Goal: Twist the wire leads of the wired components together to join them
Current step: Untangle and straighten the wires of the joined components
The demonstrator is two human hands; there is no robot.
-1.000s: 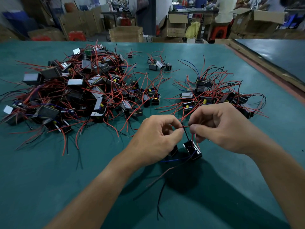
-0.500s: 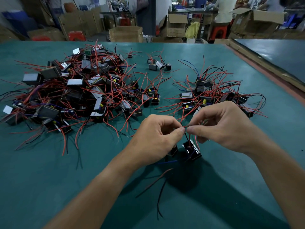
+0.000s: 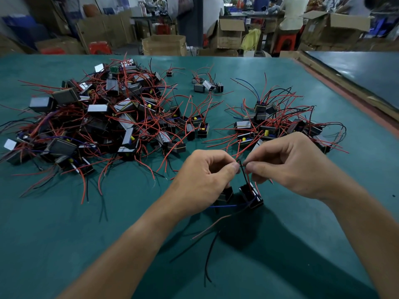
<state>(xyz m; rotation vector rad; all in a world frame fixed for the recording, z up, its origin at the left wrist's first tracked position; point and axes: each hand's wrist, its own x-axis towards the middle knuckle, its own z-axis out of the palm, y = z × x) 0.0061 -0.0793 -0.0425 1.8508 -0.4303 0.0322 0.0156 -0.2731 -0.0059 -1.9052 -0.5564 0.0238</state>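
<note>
Left to right. A large heap (image 3: 103,117) of wired components lay beyond and to the left of the left hand (image 3: 205,180), well apart from it, with bare surface (image 3: 64,234) between the heap and the forearm. The left hand was closed in a pinch, with the wire leads (image 3: 241,167) gripped between thumb and forefinger. The same leads were pinched from the other side by the right hand (image 3: 289,167), so that the fingertips of the two hands almost touched.

Compared with one second before, the short run of wire then visible between the hands had been taken up, and the right-hand fingers had been rolled about the leads. The pinch point itself was hardly shifted. The twist was therefore judged to be under way and tightening, not yet finished.

Just below the pinch were the left component (image 3: 226,194), partly hidden by the left hand, and the right component (image 3: 251,194). Whether they touched the surface could not be told. Loose leads (image 3: 211,227) trailed toward the person.

A smaller heap (image 3: 278,126) lay just beyond the right hand, so room there was judged tight. Open surface was left on the near side of both hands. The surface edge (image 3: 358,104) ran well to the right of the right hand.
</note>
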